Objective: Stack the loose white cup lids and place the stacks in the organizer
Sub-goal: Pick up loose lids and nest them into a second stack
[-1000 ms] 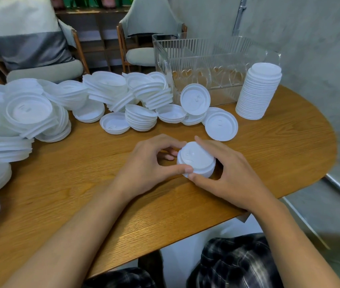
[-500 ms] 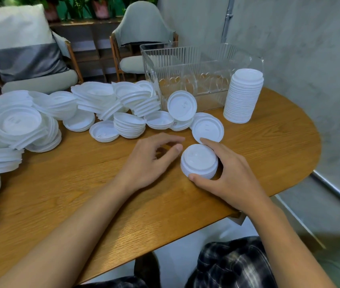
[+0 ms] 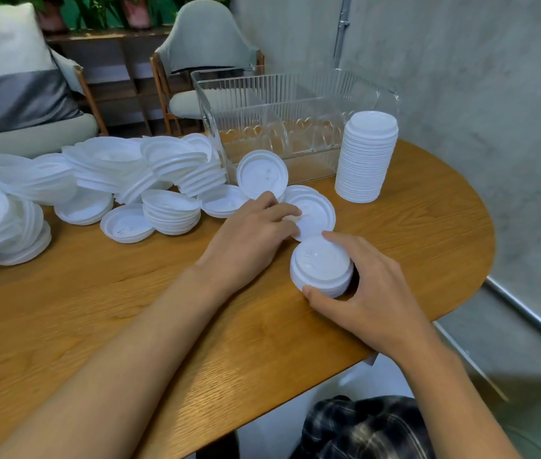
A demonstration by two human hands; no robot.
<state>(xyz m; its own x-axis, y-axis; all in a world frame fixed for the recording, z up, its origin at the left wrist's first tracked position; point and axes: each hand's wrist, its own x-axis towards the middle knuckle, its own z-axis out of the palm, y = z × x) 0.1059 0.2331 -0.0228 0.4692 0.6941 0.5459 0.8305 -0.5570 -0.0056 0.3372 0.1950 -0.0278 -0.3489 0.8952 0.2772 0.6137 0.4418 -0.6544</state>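
Broadly, the wooden table [image 3: 103,326] is carrying everything within arm's reach. The clear organizer [image 3: 295,101] is standing at the far edge, with no stack sitting in it yet. The heap of loose lids [image 3: 103,180] is sprawling unsorted across the left side. A tall stack [image 3: 366,157] is waiting just beside the organizer, seemingly ready to go in. The right hand [image 3: 371,293] is curling thumb and fingers around a short stack [image 3: 320,266] on the table, likely steadying it so the lids are lining up. The left hand [image 3: 249,240] is pinching the near edge of a single lid [image 3: 317,207], apparently to add it next.
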